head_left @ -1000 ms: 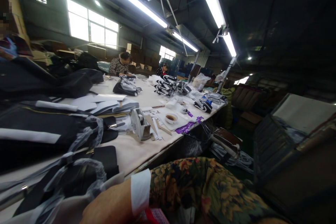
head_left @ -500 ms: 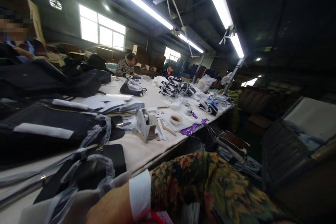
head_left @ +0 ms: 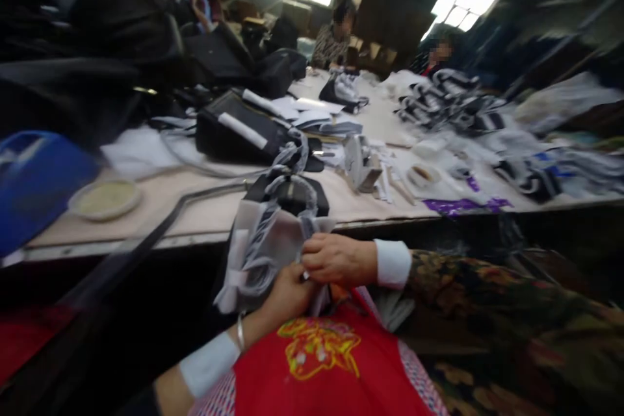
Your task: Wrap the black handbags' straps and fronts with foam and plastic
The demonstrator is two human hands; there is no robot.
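A black handbag (head_left: 254, 192) leans over the table's front edge, with white wrapping and plastic-wrapped handles on its near side. My left hand (head_left: 292, 289) is closed at the near right side of this bag, fingers curled against it. Right beside it, my right hand (head_left: 336, 260) pinches with its fingertips touching the left hand's. A tiny white bit shows between the fingers; what the right hand pinches is otherwise hidden. Beyond the bag lies another black handbag (head_left: 234, 127) with white strips on it and wrapped handles. A grey tape dispenser (head_left: 361, 166) stands to its right.
On the table (head_left: 185, 224) are a shallow dish (head_left: 104, 199), a blue container (head_left: 41, 185), paper sheets (head_left: 316, 120), a tape roll (head_left: 422, 175) and purple plastic (head_left: 453, 207). Wrapped pieces (head_left: 443, 101) are piled at the right. Several co-workers sit beyond.
My view has swung down and left. Both hands now show together at the bag's near side; before, only my right forearm and part of that hand were in view.
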